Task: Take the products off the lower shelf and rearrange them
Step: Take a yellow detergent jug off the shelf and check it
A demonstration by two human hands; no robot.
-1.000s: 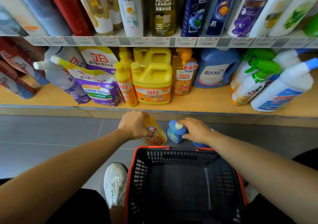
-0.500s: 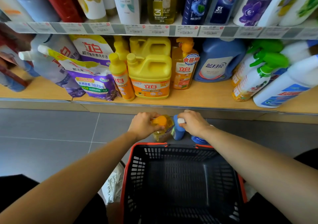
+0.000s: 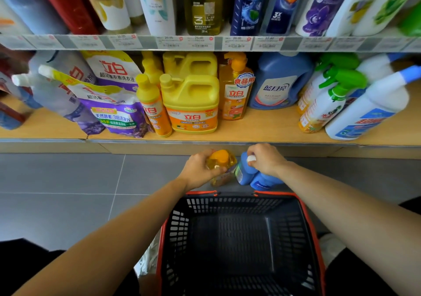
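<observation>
Orange bottle (image 3: 222,161) and blue bottle (image 3: 244,175), at 12 o'clock of the basket (image 3: 234,193), are clamped near their caps by left hand (image 3: 197,170) and right hand (image 3: 266,159), presumably for upright reshelving.

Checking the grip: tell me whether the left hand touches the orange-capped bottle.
Touching. The head view shows the left hand with fingers and thumb curled round the orange-capped bottle.

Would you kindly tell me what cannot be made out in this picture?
Head view:
- Label of the orange bottle: largely behind the left hand.
- Cap of the blue bottle: partly under the right hand.
- Print on the price tags: too small, blurred.
- Tops of the upper-shelf bottles: cut by the frame edge.
</observation>
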